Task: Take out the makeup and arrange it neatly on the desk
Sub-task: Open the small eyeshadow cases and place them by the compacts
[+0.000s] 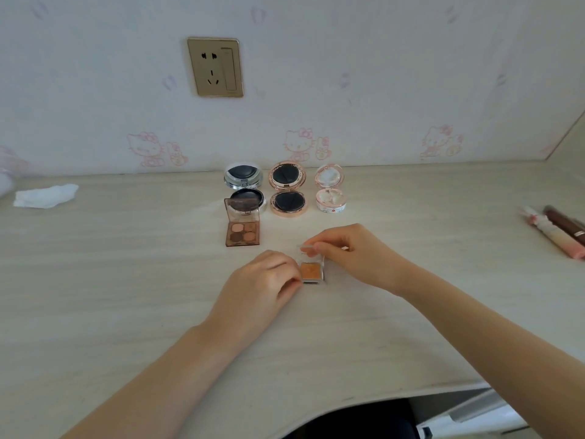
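On the pale desk [126,280], the left hand [262,280] hides its fingertips, gripping a single orange eyeshadow [311,270]; the right hand [348,251] pinches its clear lid [308,248].

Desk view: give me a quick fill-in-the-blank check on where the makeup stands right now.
1. The round compacts open along the wall number ____.
2. The brown palette holds ____ pans of shadow.
3. The right hand pinches the clear ____ of the small orange shadow, while the left hand steadies its base.
4. The tissue lies at the desk's far ____ side.

Missing words: three; four; lid; left
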### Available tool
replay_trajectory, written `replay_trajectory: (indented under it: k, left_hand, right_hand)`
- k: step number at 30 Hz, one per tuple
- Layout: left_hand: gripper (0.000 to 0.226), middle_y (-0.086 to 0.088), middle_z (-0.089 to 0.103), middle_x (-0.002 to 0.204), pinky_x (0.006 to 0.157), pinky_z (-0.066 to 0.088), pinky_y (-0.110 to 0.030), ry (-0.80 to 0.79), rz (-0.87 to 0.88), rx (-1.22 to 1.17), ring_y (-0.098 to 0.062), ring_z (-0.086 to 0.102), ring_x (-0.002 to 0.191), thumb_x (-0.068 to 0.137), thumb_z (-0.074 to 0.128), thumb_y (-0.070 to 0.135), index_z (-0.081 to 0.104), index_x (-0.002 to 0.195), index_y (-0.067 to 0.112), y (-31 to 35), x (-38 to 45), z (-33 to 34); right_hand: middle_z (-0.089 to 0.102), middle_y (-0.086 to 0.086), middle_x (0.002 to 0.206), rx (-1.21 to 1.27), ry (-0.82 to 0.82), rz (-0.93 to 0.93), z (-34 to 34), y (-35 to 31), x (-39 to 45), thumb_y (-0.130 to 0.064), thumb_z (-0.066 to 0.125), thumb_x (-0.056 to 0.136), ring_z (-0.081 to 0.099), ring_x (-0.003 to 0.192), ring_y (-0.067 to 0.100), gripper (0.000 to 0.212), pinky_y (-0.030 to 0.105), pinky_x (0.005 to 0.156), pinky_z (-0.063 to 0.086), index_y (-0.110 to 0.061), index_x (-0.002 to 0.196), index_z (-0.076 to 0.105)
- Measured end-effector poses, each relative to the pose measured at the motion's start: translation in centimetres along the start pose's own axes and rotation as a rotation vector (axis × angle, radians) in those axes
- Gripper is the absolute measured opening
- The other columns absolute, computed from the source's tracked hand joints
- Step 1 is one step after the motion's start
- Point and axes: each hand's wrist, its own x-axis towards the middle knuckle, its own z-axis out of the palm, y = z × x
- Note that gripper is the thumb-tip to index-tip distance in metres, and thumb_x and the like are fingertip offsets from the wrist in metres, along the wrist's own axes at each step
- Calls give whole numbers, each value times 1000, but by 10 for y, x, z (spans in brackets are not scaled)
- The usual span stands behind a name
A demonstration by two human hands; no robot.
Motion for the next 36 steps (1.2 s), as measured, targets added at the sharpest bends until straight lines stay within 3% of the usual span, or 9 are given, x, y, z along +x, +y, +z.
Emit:
replay_trajectory:
  k: [9,12,15,20,28,36]
  left_hand:
    - [2,4,68,93,71,54,-37,-15,-3,-41,-17,63,90,83,72,12,70,85,11,-1,-1,2]
    - [2,4,67,93,71,54,-37,-15,-12,-58,-17,63,88,84,71,11,69,85,11,-1,-2,2]
    - [2,3,67,94,71,54,-37,-13,-18,-58,-18,63,89,84,70,11,69,85,10,-1,-2,3]
    - [4,6,66,95,70,54,-36,2,4,6,-15,61,96,84,71,13,69,86,13,-1,-3,4]
    - [6,7,68,93,70,54,-31,7,33,72,-14,61,98,81,74,15,71,85,13,-4,0,5]
    - [4,2,69,85,68,54,-33,8,47,163,-21,64,90,81,73,12,70,80,9,-15,20,1]
  right_hand:
    - [74,-4,92,47,30,61,4,-3,5,-17,51,97,67,93,17,22,28,89,51,-16,97,73]
    - [73,-5,92,50,44,85,4,-4,4,-19,51,96,66,91,15,22,20,84,50,-14,98,73]
    - [69,-10,100,19,99,113,3,-1,-1,-24,53,96,63,92,7,21,11,78,45,-20,111,68]
    - [63,-11,105,-169,254,45,11,11,-27,-18,62,89,57,94,4,38,2,72,38,-20,127,54]
    - [61,-16,113,-395,250,-61,24,10,-41,-35,65,85,46,113,8,58,30,90,44,-25,137,42]
    - [64,-10,112,-389,262,-63,24,12,-9,-29,67,85,51,106,15,56,34,88,45,-18,136,45]
